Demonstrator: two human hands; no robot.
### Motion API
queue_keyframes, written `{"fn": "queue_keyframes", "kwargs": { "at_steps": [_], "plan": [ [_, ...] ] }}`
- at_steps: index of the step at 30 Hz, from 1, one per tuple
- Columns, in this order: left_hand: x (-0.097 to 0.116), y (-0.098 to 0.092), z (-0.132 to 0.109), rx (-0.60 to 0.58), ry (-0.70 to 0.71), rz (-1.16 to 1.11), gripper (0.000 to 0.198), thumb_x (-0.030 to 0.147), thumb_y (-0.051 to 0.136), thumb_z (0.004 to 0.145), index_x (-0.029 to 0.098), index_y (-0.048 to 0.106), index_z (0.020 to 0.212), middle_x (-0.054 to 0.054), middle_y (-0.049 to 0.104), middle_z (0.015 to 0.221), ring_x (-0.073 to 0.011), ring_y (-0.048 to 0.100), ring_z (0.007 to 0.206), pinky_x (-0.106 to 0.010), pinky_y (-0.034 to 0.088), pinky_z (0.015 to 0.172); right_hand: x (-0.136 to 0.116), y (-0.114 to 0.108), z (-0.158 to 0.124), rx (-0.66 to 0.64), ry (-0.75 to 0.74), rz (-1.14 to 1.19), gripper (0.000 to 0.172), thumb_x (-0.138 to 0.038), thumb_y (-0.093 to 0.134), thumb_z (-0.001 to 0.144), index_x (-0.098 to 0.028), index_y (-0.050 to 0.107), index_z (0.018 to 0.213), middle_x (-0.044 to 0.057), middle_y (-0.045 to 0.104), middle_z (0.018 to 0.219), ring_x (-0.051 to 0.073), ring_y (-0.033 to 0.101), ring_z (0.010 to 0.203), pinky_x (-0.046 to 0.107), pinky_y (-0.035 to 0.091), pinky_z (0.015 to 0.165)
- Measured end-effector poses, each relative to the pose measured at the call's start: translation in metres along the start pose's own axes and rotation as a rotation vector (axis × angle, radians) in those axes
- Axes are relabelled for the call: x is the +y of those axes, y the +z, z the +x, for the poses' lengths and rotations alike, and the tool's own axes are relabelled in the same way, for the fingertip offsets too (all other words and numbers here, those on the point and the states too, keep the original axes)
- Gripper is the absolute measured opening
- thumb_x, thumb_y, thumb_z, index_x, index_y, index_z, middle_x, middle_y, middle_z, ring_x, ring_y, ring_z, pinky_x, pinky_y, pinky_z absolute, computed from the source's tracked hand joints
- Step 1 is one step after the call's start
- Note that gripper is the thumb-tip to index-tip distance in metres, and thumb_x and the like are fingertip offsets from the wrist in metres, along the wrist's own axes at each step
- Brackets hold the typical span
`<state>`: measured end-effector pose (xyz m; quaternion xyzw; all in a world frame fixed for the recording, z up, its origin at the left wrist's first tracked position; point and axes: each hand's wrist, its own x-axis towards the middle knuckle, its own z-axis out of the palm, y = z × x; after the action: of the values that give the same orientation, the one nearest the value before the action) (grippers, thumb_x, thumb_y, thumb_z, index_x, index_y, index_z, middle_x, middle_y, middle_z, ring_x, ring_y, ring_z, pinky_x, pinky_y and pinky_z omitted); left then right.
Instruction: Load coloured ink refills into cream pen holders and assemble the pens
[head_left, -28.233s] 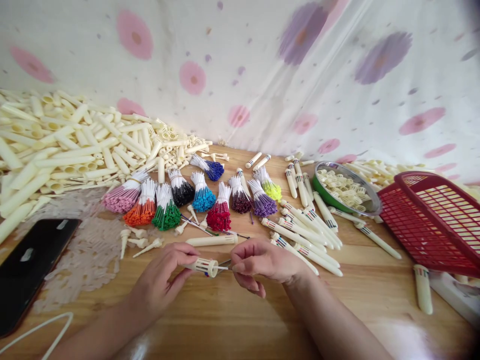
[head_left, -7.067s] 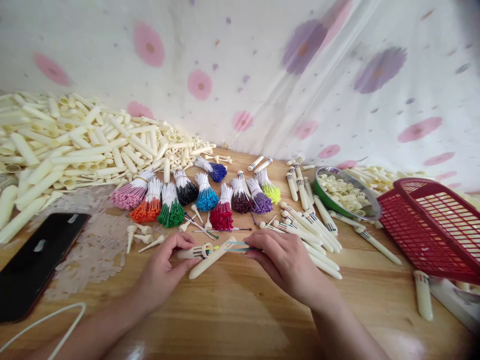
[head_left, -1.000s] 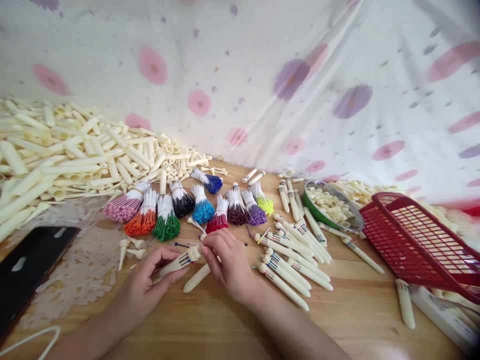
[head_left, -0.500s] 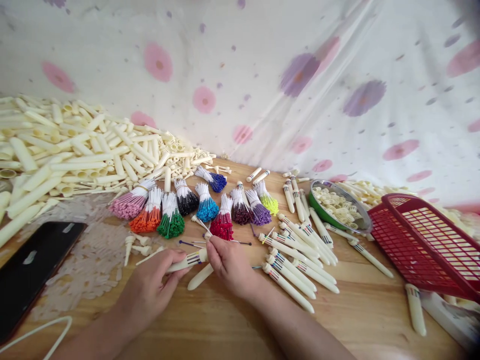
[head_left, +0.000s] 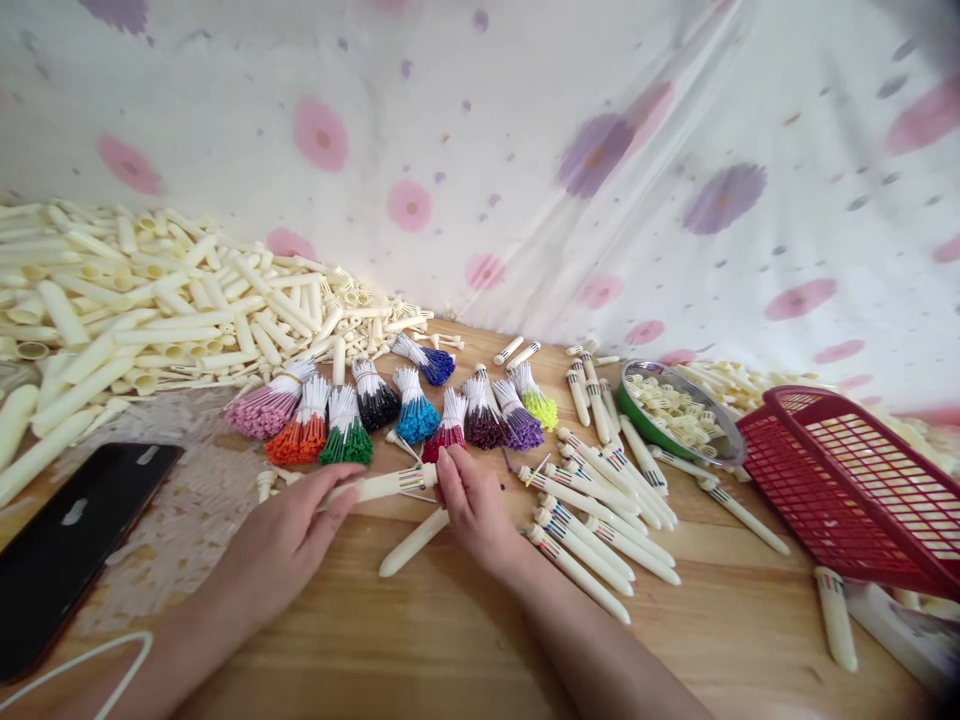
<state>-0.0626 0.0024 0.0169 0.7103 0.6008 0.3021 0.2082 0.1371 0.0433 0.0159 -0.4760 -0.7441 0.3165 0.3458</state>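
Observation:
A cream multicolour pen (head_left: 394,484) lies almost level between my hands, its coloured slots towards the right. My left hand (head_left: 289,525) is closed round its left end. The fingers of my right hand (head_left: 474,505) are pinched together at its right end, and they hide the tip. Under and beyond the pen, another cream barrel (head_left: 414,543) lies on the table, partly behind my right hand. Just past my hands stand banded bundles of coloured refills, with the red bundle (head_left: 448,420) closest to my right fingers and the green bundle (head_left: 345,430) nearest my left.
Pen barrels (head_left: 165,300) are heaped at the back left. A black phone (head_left: 75,540) lies at the left. Several pens (head_left: 585,530) lie right of my hands. Beyond them are a green bowl (head_left: 652,432) of small cream parts and a red plastic basket (head_left: 847,490).
Both hands have moved slightly up with the pen, which now lies more level. My right hand has shifted right, to the pen's end. The view has tilted a little.

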Motion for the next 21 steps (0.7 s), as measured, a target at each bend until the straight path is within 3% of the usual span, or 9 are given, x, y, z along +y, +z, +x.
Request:
{"fn": "queue_keyframes", "kwargs": {
  "at_steps": [3,9,13,17,19,21],
  "plan": [
    [-0.001,0.0,0.0,-0.123,-0.092,-0.108,0.041,0.046,0.03,0.089,0.024,0.055,0.066,0.003,0.056,0.051,-0.0165,0.055,0.048,-0.025,0.044,0.049,0.003,-0.003,0.003,0.003,-0.056,-0.054,0.031,-0.035,0.028,0.092,-0.022,0.034,0.065,-0.003,0.042,0.056,0.011,0.038,0.05,0.023,0.029,0.049],
    [0.0,0.015,-0.008,-0.023,0.097,-0.084,0.018,0.034,0.039,0.089,0.024,0.053,0.085,0.001,0.06,0.074,-0.0175,0.058,0.065,-0.026,0.046,0.062,0.015,0.003,0.007,-0.069,0.104,0.055,0.033,-0.036,0.029,0.091,-0.022,0.035,0.062,-0.004,0.038,0.051,0.01,0.036,0.046,0.023,0.025,0.045],
    [-0.004,0.021,-0.01,0.075,0.23,-0.015,0.013,0.026,0.042,0.087,0.023,0.054,0.09,-0.005,0.061,0.088,-0.0223,0.06,0.085,-0.032,0.046,0.076,0.011,-0.002,0.007,-0.153,0.105,0.09,0.036,-0.036,0.028,0.093,-0.021,0.036,0.06,-0.005,0.04,0.048,0.01,0.038,0.044,0.021,0.028,0.045],
    [-0.002,0.019,-0.009,-0.059,0.046,-0.101,0.014,0.035,0.052,0.083,0.023,0.053,0.089,-0.002,0.063,0.083,-0.02,0.062,0.074,-0.027,0.048,0.062,-0.002,-0.012,0.005,-0.232,0.029,0.071,0.033,-0.035,0.03,0.093,-0.021,0.039,0.065,-0.004,0.046,0.055,0.01,0.042,0.05,0.021,0.032,0.05],
    [0.0,0.015,-0.008,-0.158,-0.064,-0.189,0.021,0.041,0.05,0.083,0.024,0.055,0.095,-0.001,0.066,0.083,-0.0186,0.062,0.07,-0.025,0.048,0.057,-0.006,-0.015,0.003,-0.186,-0.015,0.014,0.03,-0.034,0.03,0.094,-0.021,0.038,0.067,-0.003,0.046,0.059,0.011,0.042,0.053,0.022,0.032,0.052],
    [0.002,0.01,-0.006,-0.275,-0.119,-0.253,0.031,0.044,0.037,0.089,0.023,0.059,0.089,0.001,0.065,0.068,-0.0169,0.06,0.058,-0.024,0.046,0.053,-0.006,-0.016,0.003,-0.104,-0.055,-0.037,0.029,-0.033,0.029,0.093,-0.021,0.036,0.068,-0.003,0.045,0.061,0.011,0.04,0.054,0.022,0.031,0.053]
  ]
}}
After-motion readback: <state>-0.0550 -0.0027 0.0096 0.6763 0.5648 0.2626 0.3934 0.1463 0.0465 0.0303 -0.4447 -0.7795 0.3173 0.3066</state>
